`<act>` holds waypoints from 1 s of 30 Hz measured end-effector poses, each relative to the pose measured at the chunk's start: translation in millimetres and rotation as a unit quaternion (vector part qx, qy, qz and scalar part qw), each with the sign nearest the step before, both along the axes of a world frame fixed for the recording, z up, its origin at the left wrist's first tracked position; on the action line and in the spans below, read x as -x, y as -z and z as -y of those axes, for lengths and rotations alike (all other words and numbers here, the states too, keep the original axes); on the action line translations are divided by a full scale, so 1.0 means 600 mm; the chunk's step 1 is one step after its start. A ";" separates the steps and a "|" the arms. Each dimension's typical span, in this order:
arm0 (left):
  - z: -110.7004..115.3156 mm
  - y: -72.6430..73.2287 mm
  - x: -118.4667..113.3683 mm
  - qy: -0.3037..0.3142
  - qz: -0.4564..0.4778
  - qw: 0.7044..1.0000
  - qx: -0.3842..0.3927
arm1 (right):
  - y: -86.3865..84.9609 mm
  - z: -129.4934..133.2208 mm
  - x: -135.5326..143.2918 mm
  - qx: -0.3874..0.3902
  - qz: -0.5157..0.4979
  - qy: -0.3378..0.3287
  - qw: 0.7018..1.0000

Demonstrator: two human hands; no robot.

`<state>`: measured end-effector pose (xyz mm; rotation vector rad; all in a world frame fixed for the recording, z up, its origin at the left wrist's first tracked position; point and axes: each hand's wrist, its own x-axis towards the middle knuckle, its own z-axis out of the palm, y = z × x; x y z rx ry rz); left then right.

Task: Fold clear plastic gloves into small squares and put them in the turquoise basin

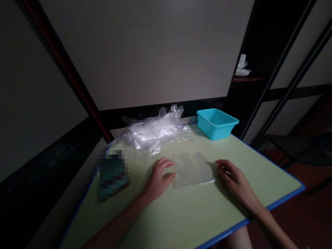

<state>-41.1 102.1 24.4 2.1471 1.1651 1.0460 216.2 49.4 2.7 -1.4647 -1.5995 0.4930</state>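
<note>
A clear plastic bag (193, 171), flat and roughly square, lies on the pale green table (166, 221) between my hands. My left hand (160, 176) is at the bag's left edge, thumb and fingers curved and apart; whether it touches the plastic I cannot tell. On the other side, my right hand (234, 178) hovers just off the bag's right edge with its fingers bent and a gap between thumb and fingers. Neither hand holds anything. Behind the bag spreads a loose heap of clear plastic gloves (155, 131), some with finger shapes showing.
An open turquoise basin (218, 126) stands at the table's back right corner. A blurred-out dark green item (112, 176) sits at the left edge. Wardrobe panels (155, 52) rise right behind the table. Blue edging runs round the tabletop, and a dark chair (301, 148) stands to the right.
</note>
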 end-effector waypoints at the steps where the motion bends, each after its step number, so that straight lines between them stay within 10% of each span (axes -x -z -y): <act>1: 0.005 0.000 -0.001 0.020 -0.030 0.999 -0.027 | 0.000 0.000 0.001 0.004 -0.006 -0.002 1.000; 14: -0.020 -0.051 -0.090 0.373 -0.336 0.856 -0.124 | -0.032 0.016 0.023 0.026 -0.062 0.005 0.998; 30: -0.026 -0.018 -0.104 0.390 -0.318 0.852 -0.147 | -0.030 0.016 0.023 0.020 -0.084 -0.073 0.994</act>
